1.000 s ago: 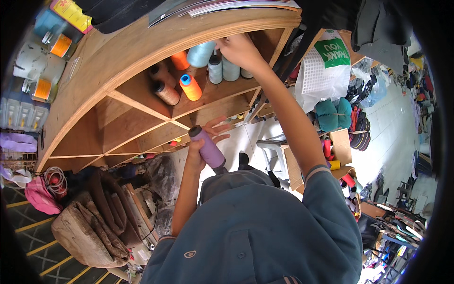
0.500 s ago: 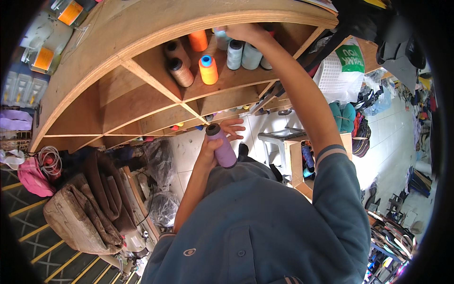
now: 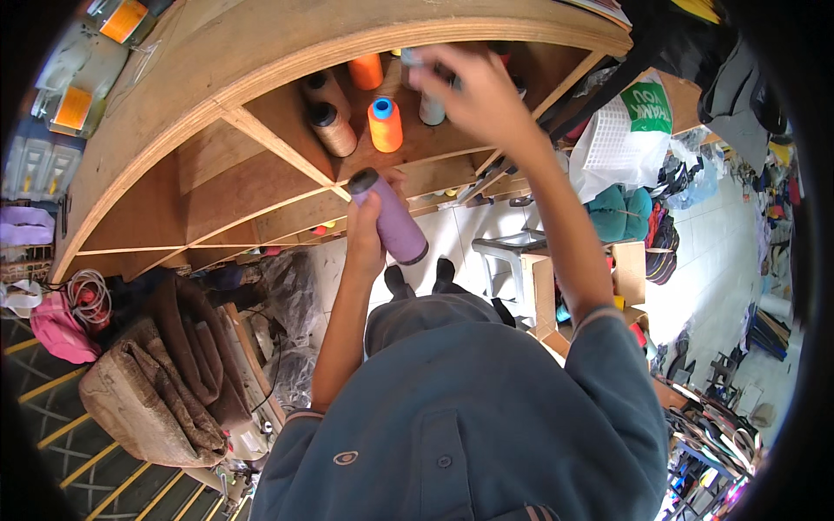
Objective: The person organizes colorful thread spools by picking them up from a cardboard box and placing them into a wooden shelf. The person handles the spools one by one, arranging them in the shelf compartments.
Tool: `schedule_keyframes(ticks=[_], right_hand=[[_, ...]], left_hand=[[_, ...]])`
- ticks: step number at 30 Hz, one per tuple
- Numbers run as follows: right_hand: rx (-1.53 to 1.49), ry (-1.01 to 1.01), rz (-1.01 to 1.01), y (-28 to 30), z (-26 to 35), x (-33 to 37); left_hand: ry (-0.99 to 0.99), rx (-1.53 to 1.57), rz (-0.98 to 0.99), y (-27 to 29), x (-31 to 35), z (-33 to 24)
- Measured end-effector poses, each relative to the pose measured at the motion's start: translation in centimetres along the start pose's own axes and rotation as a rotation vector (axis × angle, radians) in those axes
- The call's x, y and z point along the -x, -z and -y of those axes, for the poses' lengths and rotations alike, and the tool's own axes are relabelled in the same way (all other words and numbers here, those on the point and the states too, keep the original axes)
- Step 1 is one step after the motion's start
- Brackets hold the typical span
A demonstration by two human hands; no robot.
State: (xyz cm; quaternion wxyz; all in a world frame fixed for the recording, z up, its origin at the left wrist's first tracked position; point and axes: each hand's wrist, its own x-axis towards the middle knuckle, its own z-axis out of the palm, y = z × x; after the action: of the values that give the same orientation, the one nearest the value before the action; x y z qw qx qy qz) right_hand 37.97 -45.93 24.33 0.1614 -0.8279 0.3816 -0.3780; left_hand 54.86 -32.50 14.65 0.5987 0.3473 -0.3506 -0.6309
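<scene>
My left hand (image 3: 367, 227) is closed around a purple thread spool (image 3: 395, 221) with dark ends, held tilted just below the shelf's lower edge. My right hand (image 3: 476, 91) is in front of the upper compartment, its fingers apart and slightly blurred, with nothing seen in them. Behind it, partly hidden, stand light blue thread spools (image 3: 432, 109). To their left are an orange spool with a blue top (image 3: 386, 130), another orange spool (image 3: 366, 73) further in, and a tan spool (image 3: 334, 132).
The curved wooden shelf (image 3: 261, 76) spans the front, with dividers between compartments. Jars (image 3: 74, 108) stand on its top left. Folded brown material (image 3: 156, 391) lies at the left. A grey step stool (image 3: 508, 252), a cardboard box (image 3: 543, 300) and a plastic bag (image 3: 612, 143) are at the right.
My right hand has drawn back from the light blue spools deep in the compartment. My left hand has raised the purple spool toward the shelf, and its spread fingers have closed in behind it.
</scene>
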Motion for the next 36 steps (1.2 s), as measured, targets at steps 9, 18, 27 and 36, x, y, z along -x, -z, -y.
schedule_keyframes(ticks=[9, 18, 27, 36], right_hand=[[-0.456, -0.285, 0.372, 0.1, 5.8, 7.2], [-0.533, -0.342, 0.162, -8.3, 4.0, 5.3], [-0.392, -0.286, -0.132, -16.3, 1.9, 6.7], [-0.090, -0.240, -0.300, -18.2, 4.0, 6.7]], left_hand=[[-0.282, -0.279, 0.015, -2.1, -0.6, 0.6], [0.032, -0.105, -0.214, 3.5, 1.9, 6.4], [0.072, -0.265, -0.295, 7.0, 4.3, 6.8], [-0.010, -0.351, -0.235, 8.2, 3.5, 6.1]])
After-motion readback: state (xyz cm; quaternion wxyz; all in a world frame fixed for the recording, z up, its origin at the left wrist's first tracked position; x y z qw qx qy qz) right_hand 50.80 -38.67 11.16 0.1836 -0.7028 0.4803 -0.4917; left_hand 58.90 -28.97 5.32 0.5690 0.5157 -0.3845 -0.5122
